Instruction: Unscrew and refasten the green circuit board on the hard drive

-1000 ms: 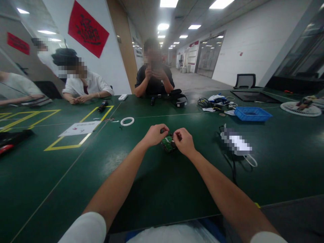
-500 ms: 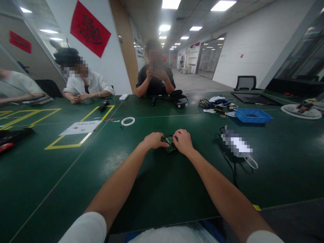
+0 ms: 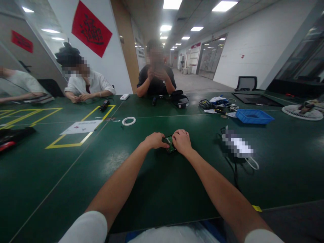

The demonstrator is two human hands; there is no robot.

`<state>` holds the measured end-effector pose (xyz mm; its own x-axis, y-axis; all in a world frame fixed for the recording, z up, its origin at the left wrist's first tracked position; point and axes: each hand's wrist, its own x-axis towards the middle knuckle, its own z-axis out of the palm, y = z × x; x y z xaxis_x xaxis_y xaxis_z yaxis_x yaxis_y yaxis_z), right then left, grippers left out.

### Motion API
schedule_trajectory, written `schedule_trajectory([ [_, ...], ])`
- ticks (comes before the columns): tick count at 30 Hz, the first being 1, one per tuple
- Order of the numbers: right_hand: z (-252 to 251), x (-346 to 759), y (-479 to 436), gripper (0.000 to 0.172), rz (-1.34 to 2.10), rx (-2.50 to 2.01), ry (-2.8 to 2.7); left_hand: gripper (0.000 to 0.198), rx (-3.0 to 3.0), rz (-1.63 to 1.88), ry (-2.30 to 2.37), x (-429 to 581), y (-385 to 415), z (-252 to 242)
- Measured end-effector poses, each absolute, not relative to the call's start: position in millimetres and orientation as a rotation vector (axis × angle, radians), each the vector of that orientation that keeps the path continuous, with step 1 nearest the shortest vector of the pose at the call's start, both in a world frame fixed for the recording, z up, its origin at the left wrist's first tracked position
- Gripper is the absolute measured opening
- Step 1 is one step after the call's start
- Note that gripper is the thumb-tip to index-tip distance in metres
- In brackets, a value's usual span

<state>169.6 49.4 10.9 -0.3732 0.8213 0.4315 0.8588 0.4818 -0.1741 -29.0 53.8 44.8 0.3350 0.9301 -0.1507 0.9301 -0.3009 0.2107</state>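
On my feed, the green circuit board (image 3: 170, 143) sat between both hands at the worktop (image 3: 158, 189). My left hand (image 3: 155, 140) held its left edge; my right hand (image 3: 182, 141) covered its right side, its grip unreadable. I judged the handling midway; what was finished or left, I couldn't tell.
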Motion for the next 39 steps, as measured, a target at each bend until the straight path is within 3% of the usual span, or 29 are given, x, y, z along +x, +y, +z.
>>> schedule_trajectory([
  [25,22.0,173.2,35.1,0.029,-0.093,-1.305,-2.412,0.051,2.332,-0.016,1.646,-28.5,49.9,51.1],
  [39,20.4,181.7,31.4,0.027,-0.044,-1.289,-2.317,0.058,2.336,-0.037,1.527,-36.6,51.6,54.9],
])
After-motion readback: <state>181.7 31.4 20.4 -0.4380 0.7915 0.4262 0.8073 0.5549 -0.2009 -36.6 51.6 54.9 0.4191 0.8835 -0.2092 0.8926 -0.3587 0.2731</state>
